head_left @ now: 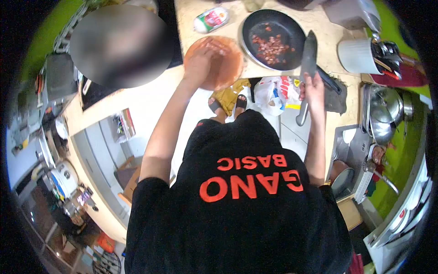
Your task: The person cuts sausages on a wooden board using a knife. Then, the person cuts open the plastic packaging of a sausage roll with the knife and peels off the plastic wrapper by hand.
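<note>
My left hand (203,57) lies over a round orange-brown board (228,68) at the counter's near edge, its fingers stretched across the surface. Whether anything is under those fingers is hidden. In my right hand (313,91) is a knife (310,52), gripped by its grey handle, with the broad dark blade pointing away from me. Between the two hands stands a black frying pan (255,25) holding many small chopped reddish pieces (273,48), which look like meat. The knife blade passes over the pan's right side, close to the pan handle (331,80).
Behind the board lies a white, red and green package (211,19). A white container (358,55) of utensils stands right of the pan. Metal bowls (385,114) and a sink (349,141) are further right. Plastic bags (271,96) hang below the counter. A blurred oval covers the upper left.
</note>
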{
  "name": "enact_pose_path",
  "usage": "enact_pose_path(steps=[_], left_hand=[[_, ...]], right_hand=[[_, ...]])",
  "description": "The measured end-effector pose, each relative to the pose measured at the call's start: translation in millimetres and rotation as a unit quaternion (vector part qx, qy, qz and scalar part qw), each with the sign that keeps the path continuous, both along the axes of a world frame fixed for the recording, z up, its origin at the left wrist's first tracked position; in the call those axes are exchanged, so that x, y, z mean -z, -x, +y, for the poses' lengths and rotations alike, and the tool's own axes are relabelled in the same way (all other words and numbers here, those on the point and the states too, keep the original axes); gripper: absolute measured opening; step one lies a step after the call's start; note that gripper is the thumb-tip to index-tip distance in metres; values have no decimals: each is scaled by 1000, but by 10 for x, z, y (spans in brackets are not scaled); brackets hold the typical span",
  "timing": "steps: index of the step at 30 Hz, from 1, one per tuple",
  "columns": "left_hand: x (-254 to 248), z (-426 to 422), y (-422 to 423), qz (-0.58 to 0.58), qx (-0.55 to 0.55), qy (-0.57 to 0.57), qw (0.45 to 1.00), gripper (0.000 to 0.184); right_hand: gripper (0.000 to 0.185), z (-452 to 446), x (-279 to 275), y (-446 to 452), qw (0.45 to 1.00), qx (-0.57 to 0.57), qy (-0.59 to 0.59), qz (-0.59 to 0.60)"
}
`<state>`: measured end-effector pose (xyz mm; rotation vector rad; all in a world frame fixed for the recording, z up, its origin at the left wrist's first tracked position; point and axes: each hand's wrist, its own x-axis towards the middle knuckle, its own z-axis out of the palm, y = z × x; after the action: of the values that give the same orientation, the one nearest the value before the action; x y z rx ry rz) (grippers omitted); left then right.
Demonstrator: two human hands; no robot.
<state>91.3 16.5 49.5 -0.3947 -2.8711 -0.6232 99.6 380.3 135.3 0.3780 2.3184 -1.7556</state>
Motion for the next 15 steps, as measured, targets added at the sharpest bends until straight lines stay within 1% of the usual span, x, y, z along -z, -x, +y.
enact_pose_path(steps=[1,3,4,5,7,8,10,12,13,15], left_hand=[[4,18,35,-18,7,9,1000,26],[98,46,54,15,1,97,995,26],[-9,69,46,-49,7,101,994,27],[-102,109,41,-43,13,106,993,27],[-426,286,90,6,91,50,995,15],[-596,512,131,-99,21,44,994,12],[-863,894,325,-97,59,-129,985,12],[-781,1080,654,-62,122,-162,977,12],[-625,991,790,-71,118,-159,978,12],[-371,710,978,-21,78,-113,990,15]], right_hand=[[19,-4,-29,-22,1000,10,-12,10],[17,14,-94,-33,997,37,-67,2],[17,32,-109,-61,995,57,-83,3],[17,54,-139,-95,995,64,-78,7],[23,58,-196,-132,993,80,-86,32],[23,133,-63,-160,991,85,-89,46],[23,186,-45,-201,991,91,-87,37],[21,216,-47,-251,992,95,-77,18],[19,178,-158,-280,993,85,-84,20],[20,184,-164,-328,992,90,-91,19]])
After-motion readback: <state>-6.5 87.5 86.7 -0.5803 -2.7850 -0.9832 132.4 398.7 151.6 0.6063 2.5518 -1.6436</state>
